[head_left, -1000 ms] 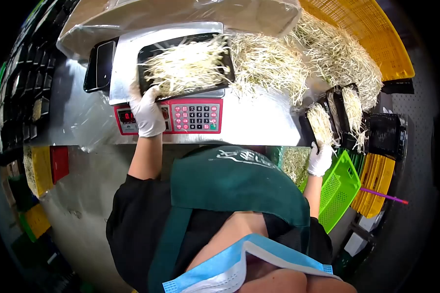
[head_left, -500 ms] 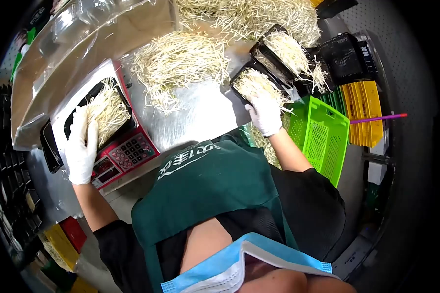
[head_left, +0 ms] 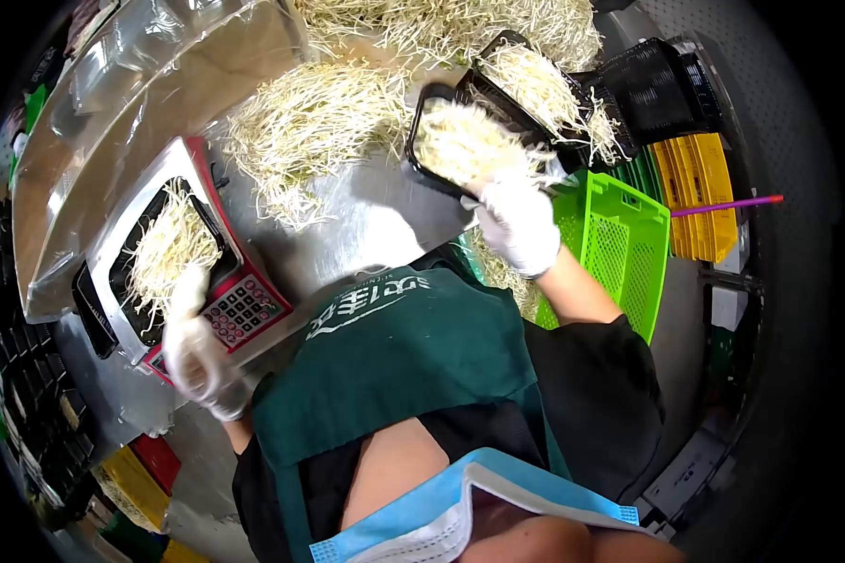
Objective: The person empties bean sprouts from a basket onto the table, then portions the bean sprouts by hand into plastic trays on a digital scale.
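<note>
Plainly, tilting the mid-frame tray (head_left: 432,176) our right grip (head_left: 518,227) clasps could spill sprouts (head_left: 465,141); our blurred left grip (head_left: 195,349) we can't read.

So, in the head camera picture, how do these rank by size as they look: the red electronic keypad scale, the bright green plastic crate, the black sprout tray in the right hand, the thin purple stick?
Largest to smallest:
1. Red scale, partly covered
2. Green crate
3. Black tray
4. Purple stick, clearly smallest
</note>
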A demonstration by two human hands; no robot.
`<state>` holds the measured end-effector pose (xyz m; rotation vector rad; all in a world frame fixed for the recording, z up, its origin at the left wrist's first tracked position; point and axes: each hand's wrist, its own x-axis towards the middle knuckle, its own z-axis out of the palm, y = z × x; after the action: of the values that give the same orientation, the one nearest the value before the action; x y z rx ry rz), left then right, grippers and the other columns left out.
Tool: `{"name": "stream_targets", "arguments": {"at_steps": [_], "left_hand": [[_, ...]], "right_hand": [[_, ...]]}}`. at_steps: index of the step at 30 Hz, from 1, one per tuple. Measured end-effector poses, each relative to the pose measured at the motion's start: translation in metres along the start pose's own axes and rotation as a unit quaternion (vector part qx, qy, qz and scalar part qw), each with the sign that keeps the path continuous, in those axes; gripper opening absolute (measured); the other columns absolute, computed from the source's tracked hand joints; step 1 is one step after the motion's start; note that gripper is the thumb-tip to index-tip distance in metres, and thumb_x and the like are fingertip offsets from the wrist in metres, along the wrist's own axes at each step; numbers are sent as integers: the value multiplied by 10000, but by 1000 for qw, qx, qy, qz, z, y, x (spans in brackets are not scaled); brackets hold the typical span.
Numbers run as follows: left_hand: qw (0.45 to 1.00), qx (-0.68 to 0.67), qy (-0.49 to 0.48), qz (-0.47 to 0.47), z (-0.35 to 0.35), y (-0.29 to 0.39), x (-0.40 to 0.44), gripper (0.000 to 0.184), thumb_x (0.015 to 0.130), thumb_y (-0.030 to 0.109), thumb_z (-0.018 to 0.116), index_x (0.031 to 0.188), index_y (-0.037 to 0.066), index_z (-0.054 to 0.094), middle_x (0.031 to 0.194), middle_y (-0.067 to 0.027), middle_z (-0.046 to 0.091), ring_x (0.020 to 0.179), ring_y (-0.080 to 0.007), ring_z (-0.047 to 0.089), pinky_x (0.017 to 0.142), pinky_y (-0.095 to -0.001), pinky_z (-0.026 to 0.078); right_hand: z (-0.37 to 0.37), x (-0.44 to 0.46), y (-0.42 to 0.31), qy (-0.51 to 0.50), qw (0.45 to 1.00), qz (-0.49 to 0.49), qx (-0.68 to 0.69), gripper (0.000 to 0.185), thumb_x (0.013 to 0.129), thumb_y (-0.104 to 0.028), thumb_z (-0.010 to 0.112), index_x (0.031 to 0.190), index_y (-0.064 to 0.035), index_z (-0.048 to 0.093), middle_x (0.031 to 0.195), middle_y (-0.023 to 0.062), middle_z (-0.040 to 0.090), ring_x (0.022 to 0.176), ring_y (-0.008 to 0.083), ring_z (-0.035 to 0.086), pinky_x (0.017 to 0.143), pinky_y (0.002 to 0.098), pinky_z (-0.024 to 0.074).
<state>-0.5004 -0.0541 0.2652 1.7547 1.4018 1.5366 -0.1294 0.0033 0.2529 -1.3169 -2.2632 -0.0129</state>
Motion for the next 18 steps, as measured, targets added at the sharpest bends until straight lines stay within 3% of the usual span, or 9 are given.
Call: {"name": "stream_targets", "arguments": {"at_steps": [1, 5, 7, 9, 13, 14, 15, 17, 18], "left_hand": [[994, -41, -35, -100, 15, 9, -6, 280, 935, 46, 435, 1143, -88, 565, 1136, -205, 608, 1066, -289, 582, 981, -363, 407], [972, -61, -198, -115, 63, -5, -7, 247, 899, 3, 523, 1127, -83, 563, 1136, -168, 612, 1064, -231, 581, 967, -318, 410], [957, -190, -134, -174, 87, -32, -25, 266, 924, 0, 477, 1171, -76, 536, 1155, -125, 605, 1066, -165, 558, 957, -280, 408], [925, -241, -152, -253, 101, -41, -18, 284, 916, -17, 489, 1192, -72, 522, 1147, -102, 608, 1055, -136, 554, 948, -262, 410], [913, -235, -161, -291, 105, -57, -39, 274, 906, 0, 526, 1177, -37, 546, 1108, -54, 614, 1022, -107, 555, 926, -230, 414], [913, -225, -130, -314, 107, -61, -48, 262, 904, -3, 529, 1164, -25, 553, 1083, -42, 614, 1011, -104, 554, 919, -231, 416], [888, -294, -112, -336, 106, -76, -58, 258, 896, -9, 535, 1153, -19, 557, 1065, -53, 616, 1007, -103, 551, 917, -235, 417], [946, -43, -203, -250, 104, -96, -63, 302, 874, 4, 569, 1174, -5, 538, 1076, -90, 620, 1025, -137, 567, 915, -248, 423], [946, -41, -199, -253, 106, -92, -57, 302, 874, 4, 569, 1174, -5, 538, 1076, -90, 620, 1025, -137, 567, 915, -248, 423]], "right_hand": [[-11, 5, 0, -3, 1000, 8, -21, 287, 692, -39, 699, 971, -98, 663, 769, 77, 618, 701, 243, 590, 622, 344, 474], [-63, 59, 15, 66, 991, -24, -113, 225, 717, -9, 696, 935, -54, 665, 802, 96, 621, 726, 239, 595, 668, 320, 483], [-54, 72, 54, 95, 991, 20, -91, 151, 755, -22, 686, 901, -25, 649, 789, 110, 602, 742, 251, 589, 695, 311, 467], [-41, 79, 97, 95, 991, 20, -96, 157, 763, -73, 698, 885, -5, 626, 823, 126, 602, 754, 266, 587, 699, 310, 467], [-24, 76, 146, 29, 986, 28, -162, 248, 730, -154, 717, 927, -37, 622, 901, 134, 609, 843, 306, 587, 743, 345, 481], [-33, 83, 134, -13, 984, 54, -172, 362, 710, -202, 746, 998, -34, 605, 959, 137, 610, 893, 314, 582, 784, 363, 476], [-41, 88, 115, 13, 969, 23, -247, 526, 687, -287, 776, 1100, -35, 569, 1041, 134, 600, 968, 303, 573, 840, 385, 467], [-42, 109, 76, 66, 985, -28, -157, 673, 663, -374, 788, 1183, -36, 527, 1142, 137, 583, 1066, 290, 552, 910, 395, 449], [-26, 118, 65, 36, 992, -62, -101, 702, 667, -409, 776, 1203, -36, 518, 1183, 141, 568, 1105, 284, 537, 935, 391, 439]]}}
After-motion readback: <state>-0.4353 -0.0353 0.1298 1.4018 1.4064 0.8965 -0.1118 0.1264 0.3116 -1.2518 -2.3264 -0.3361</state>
